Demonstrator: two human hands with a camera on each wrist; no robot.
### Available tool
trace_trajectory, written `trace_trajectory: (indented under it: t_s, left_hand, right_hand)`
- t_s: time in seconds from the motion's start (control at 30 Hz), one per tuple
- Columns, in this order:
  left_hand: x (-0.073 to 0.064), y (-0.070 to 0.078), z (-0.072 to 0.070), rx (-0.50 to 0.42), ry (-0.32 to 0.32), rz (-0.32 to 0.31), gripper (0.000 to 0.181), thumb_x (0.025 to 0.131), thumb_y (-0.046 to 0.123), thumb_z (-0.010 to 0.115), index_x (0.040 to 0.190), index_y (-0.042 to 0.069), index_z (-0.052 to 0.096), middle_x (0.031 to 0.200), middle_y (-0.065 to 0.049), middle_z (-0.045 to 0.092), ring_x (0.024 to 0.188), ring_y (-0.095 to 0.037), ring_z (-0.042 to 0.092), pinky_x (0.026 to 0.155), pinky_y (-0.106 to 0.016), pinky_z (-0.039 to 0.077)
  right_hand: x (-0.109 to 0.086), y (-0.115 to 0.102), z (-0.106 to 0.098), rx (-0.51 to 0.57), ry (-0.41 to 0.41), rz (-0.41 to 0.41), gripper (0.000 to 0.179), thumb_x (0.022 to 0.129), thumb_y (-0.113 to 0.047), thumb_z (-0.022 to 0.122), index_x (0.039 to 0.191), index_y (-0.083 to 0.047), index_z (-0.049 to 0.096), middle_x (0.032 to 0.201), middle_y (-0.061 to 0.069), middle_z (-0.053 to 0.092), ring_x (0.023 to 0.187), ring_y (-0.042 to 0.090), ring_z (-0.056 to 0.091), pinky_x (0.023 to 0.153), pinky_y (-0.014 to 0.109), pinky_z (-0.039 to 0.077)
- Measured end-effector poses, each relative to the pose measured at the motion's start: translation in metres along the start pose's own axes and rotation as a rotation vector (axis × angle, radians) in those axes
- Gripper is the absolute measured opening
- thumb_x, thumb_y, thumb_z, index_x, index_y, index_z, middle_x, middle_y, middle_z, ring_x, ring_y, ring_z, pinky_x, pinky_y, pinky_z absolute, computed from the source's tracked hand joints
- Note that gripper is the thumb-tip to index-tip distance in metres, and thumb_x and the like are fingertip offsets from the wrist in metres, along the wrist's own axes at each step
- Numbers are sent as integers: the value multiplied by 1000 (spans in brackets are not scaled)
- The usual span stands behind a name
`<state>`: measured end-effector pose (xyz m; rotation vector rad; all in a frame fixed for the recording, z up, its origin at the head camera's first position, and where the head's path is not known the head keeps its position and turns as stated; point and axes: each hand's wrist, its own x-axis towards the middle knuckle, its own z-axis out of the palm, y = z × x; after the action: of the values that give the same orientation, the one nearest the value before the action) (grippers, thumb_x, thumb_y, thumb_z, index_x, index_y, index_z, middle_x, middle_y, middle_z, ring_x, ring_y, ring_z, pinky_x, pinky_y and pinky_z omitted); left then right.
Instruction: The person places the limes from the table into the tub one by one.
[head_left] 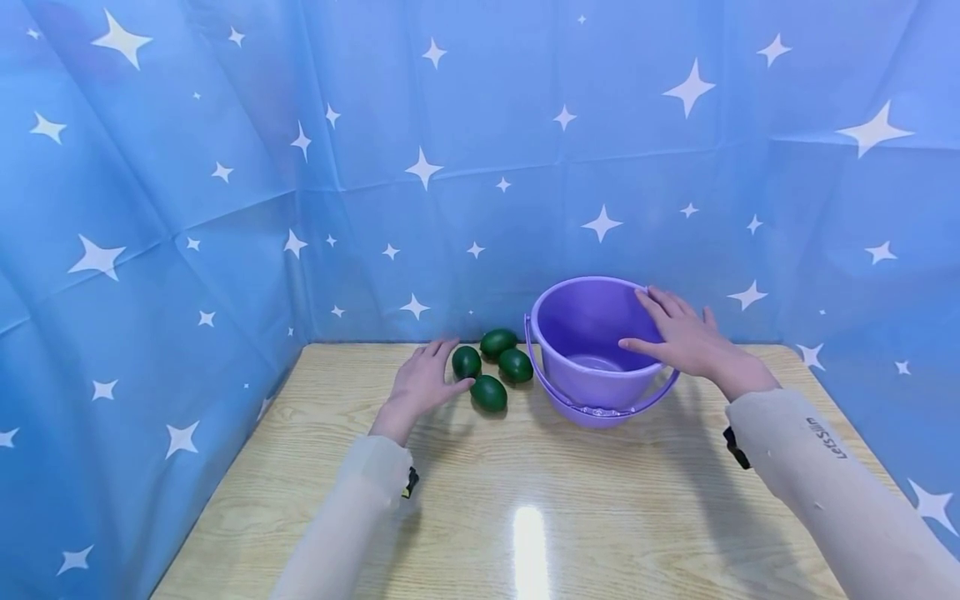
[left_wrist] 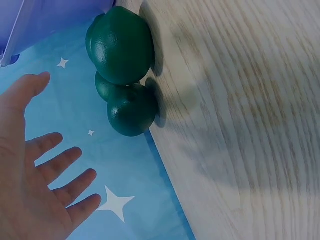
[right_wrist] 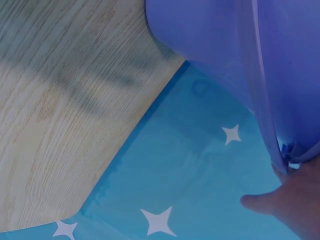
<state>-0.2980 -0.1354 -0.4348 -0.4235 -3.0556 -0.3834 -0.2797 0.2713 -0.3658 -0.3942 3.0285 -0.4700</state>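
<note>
Several smooth dark green limes (head_left: 489,393) lie in a cluster on the wooden table, left of a purple bucket (head_left: 592,387). My left hand (head_left: 422,385) hovers just left of the limes, fingers spread and holding nothing. In the left wrist view a gap shows between that hand (left_wrist: 37,170) and the limes (left_wrist: 122,47). The bucket stands upright, its handle (head_left: 600,412) hanging down across the front. My right hand (head_left: 686,340) is at the bucket's right rim, fingers extended and thumb over the opening. In the right wrist view most of its fingers are hidden by the bucket.
The light wooden table (head_left: 465,500) ends at a back edge close behind the limes and bucket. A blue curtain with white stars (head_left: 487,125) hangs behind it and on both sides.
</note>
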Motion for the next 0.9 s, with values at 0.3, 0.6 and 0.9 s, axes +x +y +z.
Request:
trace_trajectory:
  t_s: [0.3, 0.6, 0.9]
  left_hand:
    - [-5, 2, 6, -23, 5, 5, 76, 89, 57, 66, 151, 20, 42, 153, -8, 46, 136, -35, 48, 103, -53, 51]
    - [-7, 8, 11, -24, -3, -8, 77, 87, 58, 67, 150, 19, 44, 151, -9, 48, 134, -35, 50, 102, -51, 52]
    - [-10, 13, 14, -24, -28, -8, 76, 88, 58, 67, 150, 20, 44, 149, -11, 50, 133, -34, 51, 100, -51, 53]
  right_hand:
    - [-1, -1, 0, 9, -6, 3, 101, 92, -69, 50, 161, -12, 6, 166, 23, 5, 150, 52, 4, 109, 82, -3]
    - [-1, 0, 0, 13, -5, 0, 100, 92, -69, 51, 161, -11, 6, 166, 23, 6, 150, 52, 4, 109, 82, -3]
    - [-1, 0, 1, 10, -1, 3, 100, 92, -68, 50, 161, -11, 6, 166, 23, 6, 150, 52, 4, 109, 82, -2]
